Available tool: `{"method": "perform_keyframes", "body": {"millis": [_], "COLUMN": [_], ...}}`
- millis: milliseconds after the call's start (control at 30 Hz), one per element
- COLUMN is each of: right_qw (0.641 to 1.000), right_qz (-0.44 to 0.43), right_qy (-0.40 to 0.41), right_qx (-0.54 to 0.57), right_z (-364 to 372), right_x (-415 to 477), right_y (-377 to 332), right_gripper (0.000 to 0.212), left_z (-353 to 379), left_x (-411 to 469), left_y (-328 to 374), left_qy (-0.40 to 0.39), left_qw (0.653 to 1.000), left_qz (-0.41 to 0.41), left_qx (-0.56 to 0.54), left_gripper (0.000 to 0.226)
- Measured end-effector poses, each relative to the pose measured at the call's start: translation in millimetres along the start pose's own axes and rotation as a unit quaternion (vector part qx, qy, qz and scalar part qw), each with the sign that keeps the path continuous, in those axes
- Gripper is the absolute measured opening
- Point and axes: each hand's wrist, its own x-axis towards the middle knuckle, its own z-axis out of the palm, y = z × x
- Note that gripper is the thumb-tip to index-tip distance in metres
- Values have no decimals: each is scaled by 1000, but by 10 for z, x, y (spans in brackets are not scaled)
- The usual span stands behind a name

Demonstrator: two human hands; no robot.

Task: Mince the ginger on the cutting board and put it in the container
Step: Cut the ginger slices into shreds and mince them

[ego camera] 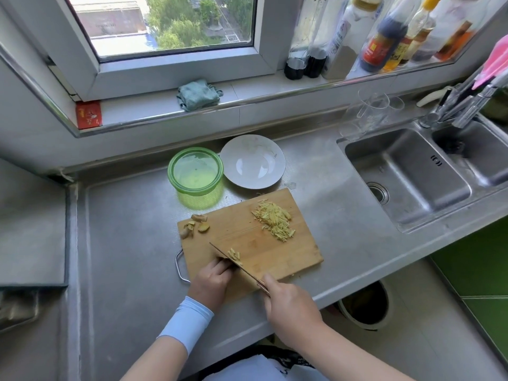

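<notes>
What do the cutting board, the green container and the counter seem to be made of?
Cutting board: wood or bamboo, matte tan, with visible grain strips.
Green container: probably plastic, translucent, since light passes through its wall; tinted glass is possible.
Counter: stainless steel by its look, brushed grey with dull reflections, matching the sink.

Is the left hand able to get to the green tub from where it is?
Probably yes. The green tub sits just past the far left corner of the cutting board, with only small ginger scraps between it and the left hand. That hand is curled beside the knife, though.
</notes>
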Motion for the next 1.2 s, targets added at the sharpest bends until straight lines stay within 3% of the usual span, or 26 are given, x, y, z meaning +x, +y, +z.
{"method": "perform_keyframes", "body": {"millis": [333, 433, 600, 767, 900, 1200], "right_qw": [1000, 1000, 1000, 1000, 1000, 1000], "right_qz": [-4, -1, -6, -8, 4, -4], "right_qy": [12, 2, 9, 3, -5, -3], "right_qx": [0, 7, -5, 1, -4, -13], "right_z": [11, 13, 17, -28, -4, -33], "right_x": [83, 15, 167, 62, 48, 51], "right_y": [-34, 26, -56, -27, -7, 2], "right_gripper": [21, 9, 13, 12, 7, 23], "left_z": [9, 1, -23, 20, 16, 46], "left_x": [-38, -37, -25, -74, -60, -86], "left_y": [0, -14, 27, -13, 3, -17], "left_qy": [-13, -12, -3, -4, -1, 5], "left_qw": [1000, 1000, 1000, 1000, 1000, 1000], "left_qz": [-8, -9, -19, -16, -15, -20], "left_qx": [-10, -11, -10, -8, -11, -7], "left_gripper": [27, 26, 48, 25, 23, 23]}}
